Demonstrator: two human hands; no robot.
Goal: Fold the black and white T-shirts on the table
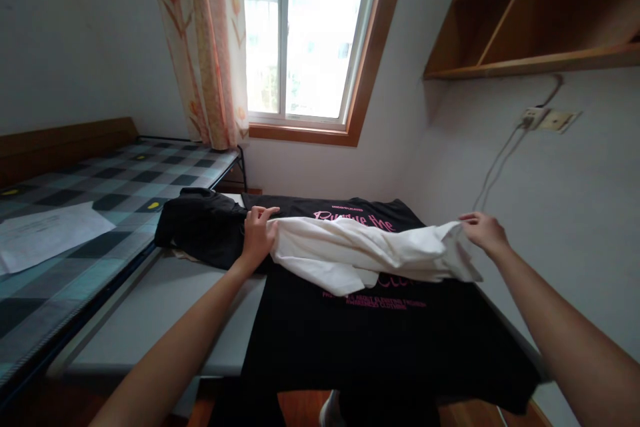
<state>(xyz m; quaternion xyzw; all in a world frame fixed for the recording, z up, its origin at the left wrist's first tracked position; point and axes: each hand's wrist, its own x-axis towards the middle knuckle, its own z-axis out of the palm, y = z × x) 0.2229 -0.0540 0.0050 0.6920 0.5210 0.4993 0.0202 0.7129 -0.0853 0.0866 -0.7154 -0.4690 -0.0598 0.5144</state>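
A white garment [360,247], loosely bunched lengthwise, stretches between my two hands over a black shirt [320,340] with pink lettering. My left hand [260,233] grips the white cloth at its left end, beside a heap of dark clothing [205,227]. At the opposite end, my right hand [483,230] pinches the cloth's upper corner. The black shirt lies spread over the table, and its lower edge hangs over the front. Part of its lettering is hidden under the white cloth.
The pale table [170,320] shows at the left of the shirt. Beside it stands a bed with a checked cover [125,180] and paper sheets [50,233]. A window, a curtain [210,47], a wall shelf [530,60] and a socket with cables [533,118] are beyond.
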